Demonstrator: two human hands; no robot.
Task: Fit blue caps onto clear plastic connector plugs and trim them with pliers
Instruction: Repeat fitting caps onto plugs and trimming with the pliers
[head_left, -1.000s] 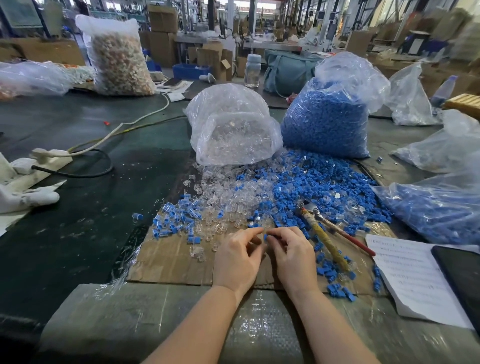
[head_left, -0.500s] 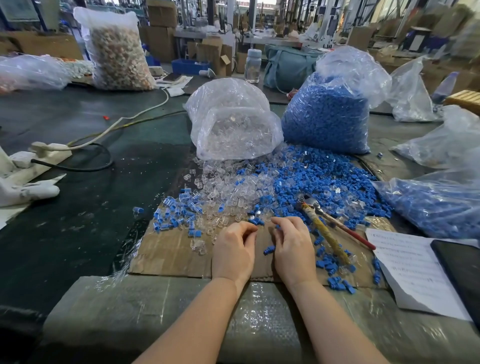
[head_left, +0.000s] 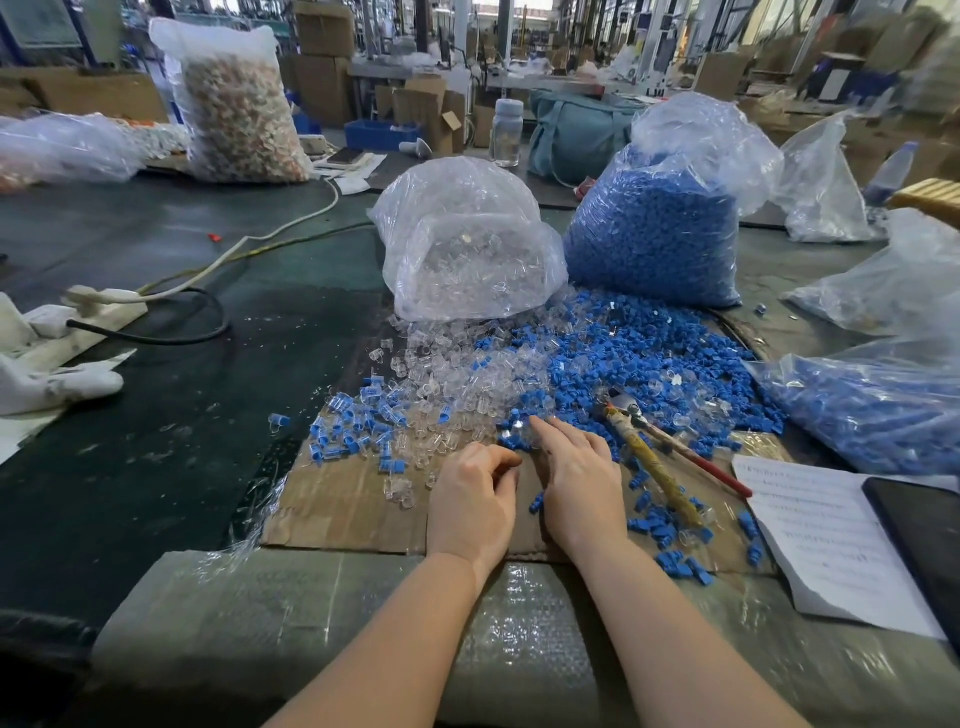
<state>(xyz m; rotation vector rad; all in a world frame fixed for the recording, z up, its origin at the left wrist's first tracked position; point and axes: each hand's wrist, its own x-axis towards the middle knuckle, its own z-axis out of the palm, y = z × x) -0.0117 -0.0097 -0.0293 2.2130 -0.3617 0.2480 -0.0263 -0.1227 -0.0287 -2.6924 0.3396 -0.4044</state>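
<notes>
pliers (head_left: 655, 458) lie handles toward the person; right hand (head_left: 579, 480) fingers extended, left hand (head_left: 472, 506) curled

Single head-worn wide-angle view, looking forward and down, close over the workbench (head_left: 156, 467), warehouse floor blurred beyond

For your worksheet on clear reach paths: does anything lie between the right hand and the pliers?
Nothing blocks it. The pliers lie on the cardboard just right of the right hand, with only a few loose blue caps scattered in the gap, low enough to reach over.
</notes>
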